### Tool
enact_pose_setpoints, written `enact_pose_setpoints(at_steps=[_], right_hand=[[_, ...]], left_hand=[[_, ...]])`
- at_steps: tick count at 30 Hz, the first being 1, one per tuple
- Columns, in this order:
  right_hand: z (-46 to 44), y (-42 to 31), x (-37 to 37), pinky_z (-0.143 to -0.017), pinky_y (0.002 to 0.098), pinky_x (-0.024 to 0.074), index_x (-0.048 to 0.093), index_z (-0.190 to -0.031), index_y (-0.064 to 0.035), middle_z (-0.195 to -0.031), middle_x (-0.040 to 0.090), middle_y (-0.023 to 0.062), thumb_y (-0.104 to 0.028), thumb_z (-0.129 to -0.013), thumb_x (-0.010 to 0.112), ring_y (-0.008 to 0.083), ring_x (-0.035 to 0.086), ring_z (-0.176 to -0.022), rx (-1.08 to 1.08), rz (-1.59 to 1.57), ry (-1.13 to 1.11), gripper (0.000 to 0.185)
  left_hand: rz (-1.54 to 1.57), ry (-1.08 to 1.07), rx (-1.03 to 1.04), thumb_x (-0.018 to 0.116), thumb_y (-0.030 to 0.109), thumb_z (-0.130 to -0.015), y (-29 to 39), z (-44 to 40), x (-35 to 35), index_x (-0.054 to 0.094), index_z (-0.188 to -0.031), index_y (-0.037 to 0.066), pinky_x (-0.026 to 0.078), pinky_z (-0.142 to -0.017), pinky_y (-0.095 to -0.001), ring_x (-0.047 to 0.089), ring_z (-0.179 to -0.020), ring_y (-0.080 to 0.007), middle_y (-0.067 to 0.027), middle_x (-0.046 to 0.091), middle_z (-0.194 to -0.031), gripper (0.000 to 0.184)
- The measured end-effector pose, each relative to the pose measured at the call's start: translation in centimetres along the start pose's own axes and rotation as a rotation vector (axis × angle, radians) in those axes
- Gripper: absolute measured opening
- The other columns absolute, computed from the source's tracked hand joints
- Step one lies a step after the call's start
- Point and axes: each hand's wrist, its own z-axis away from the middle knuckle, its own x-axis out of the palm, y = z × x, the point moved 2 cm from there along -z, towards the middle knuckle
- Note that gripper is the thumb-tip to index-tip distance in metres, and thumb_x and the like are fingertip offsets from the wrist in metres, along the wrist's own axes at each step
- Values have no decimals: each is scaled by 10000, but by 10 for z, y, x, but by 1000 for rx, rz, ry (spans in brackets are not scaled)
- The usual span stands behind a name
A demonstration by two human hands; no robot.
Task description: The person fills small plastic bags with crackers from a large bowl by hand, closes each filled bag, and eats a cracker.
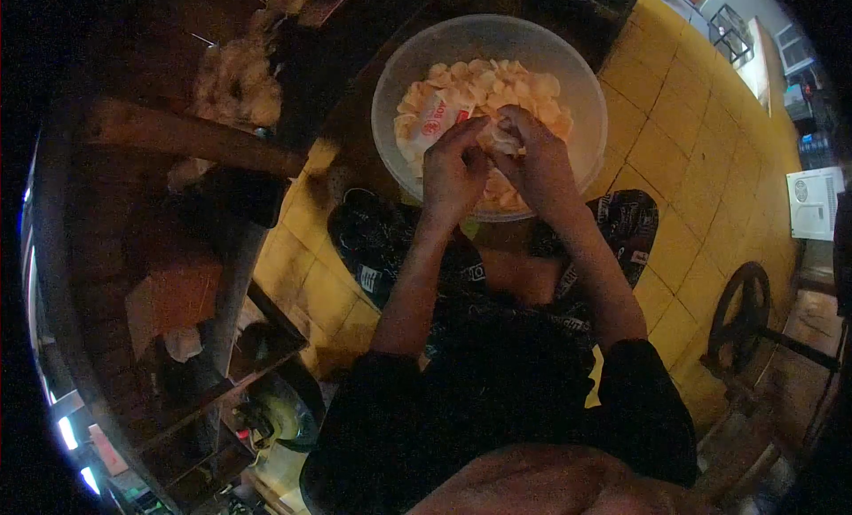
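Observation:
A large translucent tub (387, 133) stands in front of me, with many thin, pale chips (484, 80) inside. Over it, my left hand (457, 164) has its fingers curled together, close to a white plastic bag (441, 117) with red print that lies on the chips. My right hand (540, 164) is closed in a pinch beside it. Between the two hands shows a pale, see-through bit of thin plastic (504, 144), at the right fingertips. Whether it belongs to the printed bag I cannot tell. What sits in the left fingers is hidden.
My knees in dark printed cloth (377, 240) flank the tub's near side. Yellow floor tiles (674, 142) spread to the right, with a dark wheel (741, 315) farther over. Wooden furniture (195, 142) and a cardboard box (173, 302) stand at left.

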Motion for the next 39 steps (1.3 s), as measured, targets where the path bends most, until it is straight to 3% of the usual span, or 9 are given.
enact_pose_setpoints(at_steps=[2,4,8,14,21,26,33,36,39], right_hand=[[-4,1,-7,-903,403,535,431,-1338,-67,-1265,600,221,-33,-875,673,341,613,-1168,259,-130,-196,523],[-2,11,-9,-908,407,536,387,-1377,-81,-1260,607,223,-17,-890,646,343,615,-1165,169,-152,-240,555],[1,17,-11,-920,413,532,269,-1467,-140,-1189,655,212,18,-909,598,338,628,-1146,113,-86,-352,667],[-12,11,-11,-842,430,552,392,-1425,-88,-1024,707,192,-103,-850,682,373,689,-950,146,-118,-245,644],[-47,65,-22,-925,392,541,497,-1356,-76,-1155,681,126,-329,-868,723,302,662,-1058,199,339,-291,594],[-26,59,5,-989,437,501,441,-1405,-32,-1264,583,234,-326,-856,734,360,571,-1189,220,705,-1091,689],[-4,79,11,-757,427,569,578,-1035,30,-930,677,194,-94,-874,542,363,682,-880,-163,687,-727,206],[-23,45,-10,-778,391,571,590,-1095,16,-1081,658,209,-9,-856,642,320,689,-951,231,531,-743,246],[-23,41,-32,-765,361,577,604,-1077,-9,-1068,666,189,-33,-883,649,288,702,-897,59,164,-438,201]], left_hand=[[79,-36,18,572,-19,-876,2,-2,-3,632,-1224,23,555,-787,-319,684,-892,-213,-150,660,-1164,356],[398,-106,-126,634,56,-886,5,-3,-5,625,-1229,15,559,-767,-318,681,-815,-197,-145,665,-1150,346],[226,-70,25,654,68,-898,4,-4,-1,632,-1224,17,574,-727,-317,688,-823,-176,-132,673,-1131,330],[310,-170,-82,613,5,-914,6,0,-4,658,-1198,24,572,-639,-279,696,-901,-170,-110,693,-1081,288],[335,304,-96,540,-58,-915,-10,5,-12,691,-1015,4,547,-680,-269,673,-859,-187,-107,674,-1021,192],[264,403,74,537,-65,-908,-2,4,-14,690,-1013,10,545,-723,-300,650,-944,-195,-117,644,-1090,200],[393,329,-112,520,-47,-926,-14,2,-10,667,-1076,0,554,-692,-291,650,-873,-184,-121,624,-1109,215],[417,278,-144,518,-58,-921,-11,4,-11,654,-1113,-4,551,-670,-286,647,-856,-174,-119,611,-1140,241],[431,236,-166,521,-79,-911,-16,0,-5,638,-1154,-4,551,-657,-283,650,-834,-169,-122,601,-1162,280]])
